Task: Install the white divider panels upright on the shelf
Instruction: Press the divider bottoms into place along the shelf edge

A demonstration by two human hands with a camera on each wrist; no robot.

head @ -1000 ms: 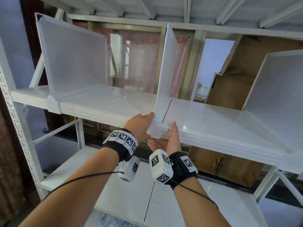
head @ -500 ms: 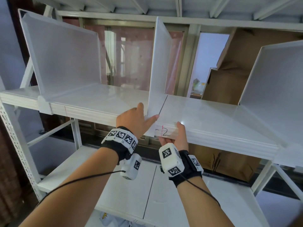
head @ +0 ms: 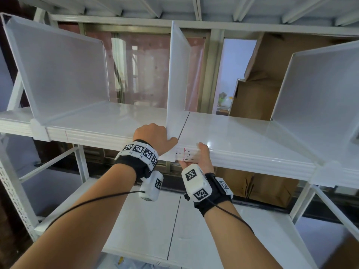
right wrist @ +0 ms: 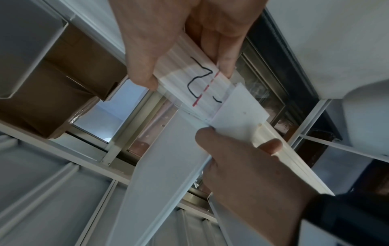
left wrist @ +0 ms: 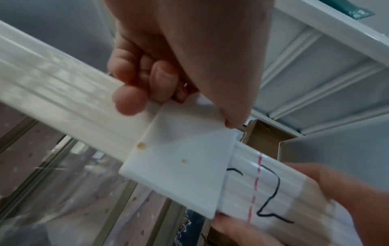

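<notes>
The middle panel [head: 177,78] stands upright on the shelf [head: 242,133], its foot along the dark seam between two shelf boards, with its front clip [left wrist: 179,159] hooked over the shelf lip. Two other panels, one at the left [head: 58,74] and one at the right [head: 318,90], already stand with their clips over the lip, so this one looks like the last of the three in view.

The left hand [head: 153,137] is closed on the panel's lower front corner, thumb over the top of the clip and fingers [left wrist: 130,101] curled against the lip, probably to press the clip home and keep the panel from tipping. The right hand [head: 202,158] clasps the lip just right of the clip, thumb on top and fingers underneath, apparently to brace the shelf against that push. Between thumb and fingers show a dashed red line [left wrist: 255,188] and a handwritten mark [right wrist: 202,78], likely the position guide. The clip sits just left of the line; whether it is fully seated cannot be told from these views.
</notes>
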